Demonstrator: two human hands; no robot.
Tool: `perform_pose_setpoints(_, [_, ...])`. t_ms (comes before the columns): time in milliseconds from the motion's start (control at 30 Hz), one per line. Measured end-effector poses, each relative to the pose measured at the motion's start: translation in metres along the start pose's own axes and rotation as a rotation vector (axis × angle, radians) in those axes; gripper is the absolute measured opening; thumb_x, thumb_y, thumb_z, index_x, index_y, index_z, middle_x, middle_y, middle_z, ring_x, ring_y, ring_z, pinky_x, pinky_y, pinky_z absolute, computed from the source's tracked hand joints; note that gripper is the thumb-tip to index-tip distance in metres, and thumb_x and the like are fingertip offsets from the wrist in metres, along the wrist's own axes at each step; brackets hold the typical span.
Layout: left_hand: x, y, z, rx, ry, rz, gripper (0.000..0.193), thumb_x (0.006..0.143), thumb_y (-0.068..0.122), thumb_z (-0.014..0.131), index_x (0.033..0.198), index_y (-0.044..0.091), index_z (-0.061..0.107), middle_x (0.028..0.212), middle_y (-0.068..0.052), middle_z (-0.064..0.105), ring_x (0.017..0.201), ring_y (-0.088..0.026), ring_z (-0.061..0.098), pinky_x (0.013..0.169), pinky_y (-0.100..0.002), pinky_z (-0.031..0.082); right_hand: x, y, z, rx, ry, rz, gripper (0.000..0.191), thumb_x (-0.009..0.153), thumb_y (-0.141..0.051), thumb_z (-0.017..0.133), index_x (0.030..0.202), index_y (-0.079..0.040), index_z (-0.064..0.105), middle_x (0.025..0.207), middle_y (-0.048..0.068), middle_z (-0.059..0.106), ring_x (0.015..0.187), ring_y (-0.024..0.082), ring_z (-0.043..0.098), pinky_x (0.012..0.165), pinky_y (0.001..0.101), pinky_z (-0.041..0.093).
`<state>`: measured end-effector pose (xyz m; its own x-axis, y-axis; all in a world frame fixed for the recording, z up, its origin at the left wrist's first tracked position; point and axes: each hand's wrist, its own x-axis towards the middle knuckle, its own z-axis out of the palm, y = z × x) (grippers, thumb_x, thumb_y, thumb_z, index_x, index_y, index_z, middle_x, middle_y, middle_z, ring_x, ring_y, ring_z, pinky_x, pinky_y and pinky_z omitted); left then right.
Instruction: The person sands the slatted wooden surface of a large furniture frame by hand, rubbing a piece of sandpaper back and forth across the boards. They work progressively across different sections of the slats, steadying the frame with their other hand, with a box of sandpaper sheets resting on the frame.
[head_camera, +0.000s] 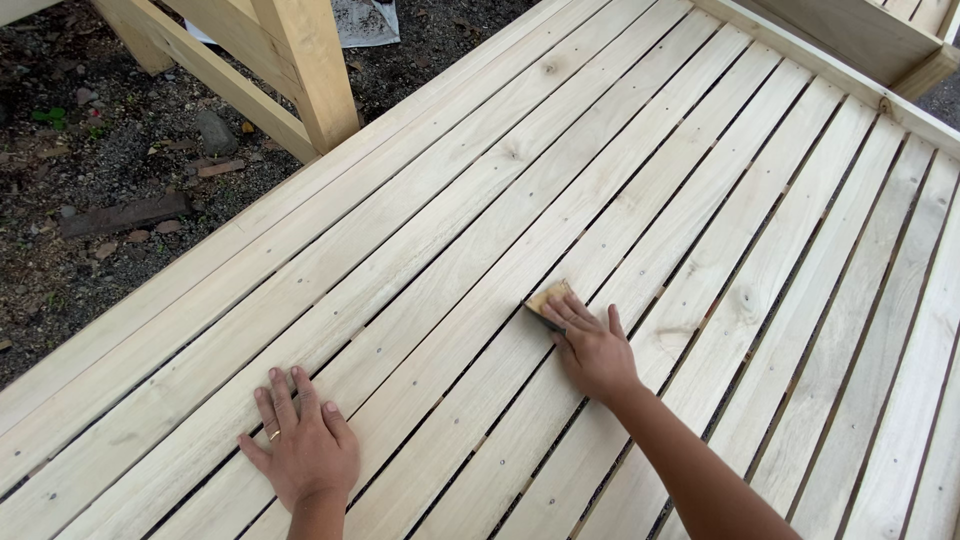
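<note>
The right hand (592, 348) presses a small sanding block (547, 298) on a slat (520, 340) near the middle of the slatted frame (700, 200); its grip is closed over the block's near end. The left hand (300, 440) lies flat and open, holding nothing. I judge the sanding partly done; I cannot tell which slats are finished. The block's long axis points up-left, across the slat.

I get soft, even daylight here, overcast by the look of it, no glare. Pale slatted wood platform (620, 190) reads bright and sharp; grain and screw heads resolve fine. Only faint shadows under my left hand (300, 445) and right hand (592, 347). Gravel ground (110, 190) top left sits darker. Slight wide-angle bend possibly at the edges. No motion blur.
</note>
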<state>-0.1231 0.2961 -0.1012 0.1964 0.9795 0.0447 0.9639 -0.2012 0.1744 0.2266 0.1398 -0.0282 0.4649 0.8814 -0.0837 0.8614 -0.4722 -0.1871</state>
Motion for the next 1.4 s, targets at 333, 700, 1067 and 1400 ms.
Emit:
perform_pose_setpoints(333, [0.005,0.0,-0.001,0.011,0.017,0.011,0.069,0.095,0.042,0.034,0.161,0.024,0.022,0.171,0.0,0.014,0.155,-0.026,0.014,0.118,-0.065,0.008,0.034,-0.01,0.012,0.034,0.137,0.259,0.052,0.103,-0.034,0.044,0.155,-0.027,0.042,0.163,-0.007,0.036,0.153,0.017,0.024,0.124,0.0575,0.012])
perform_pose_setpoints(700, [0.002,0.0,0.003,0.014,0.024,0.017,0.072,0.094,0.045,0.036,0.162,0.023,0.023,0.171,-0.001,0.015,0.156,-0.026,0.015,0.118,-0.067,0.009,0.076,0.017,0.004,0.022,0.116,0.327,0.052,0.104,-0.035,0.039,0.155,-0.027,0.041,0.163,-0.009,0.036,0.153,0.015,0.026,0.125,0.0582,0.008])
perform_pose_setpoints(1067, [0.004,0.003,-0.005,0.113,-0.025,-0.005,0.072,0.094,0.046,0.035,0.161,0.023,0.023,0.17,-0.001,0.015,0.156,-0.025,0.015,0.118,-0.065,0.01,-0.074,-0.076,0.042,0.034,0.007,0.103,0.056,0.098,-0.03,0.047,0.154,-0.03,0.041,0.162,-0.009,0.036,0.152,0.016,0.022,0.123,0.0597,0.008])
perform_pose_setpoints(1400, [0.003,0.006,-0.008,0.09,-0.046,-0.016,0.072,0.093,0.046,0.038,0.16,0.025,0.023,0.17,0.0,0.016,0.155,-0.024,0.014,0.117,-0.066,0.011,0.16,0.019,-0.001,0.076,0.111,0.351,0.054,0.105,-0.035,0.038,0.158,-0.024,0.038,0.165,-0.01,0.036,0.153,0.013,0.027,0.127,0.062,0.004])
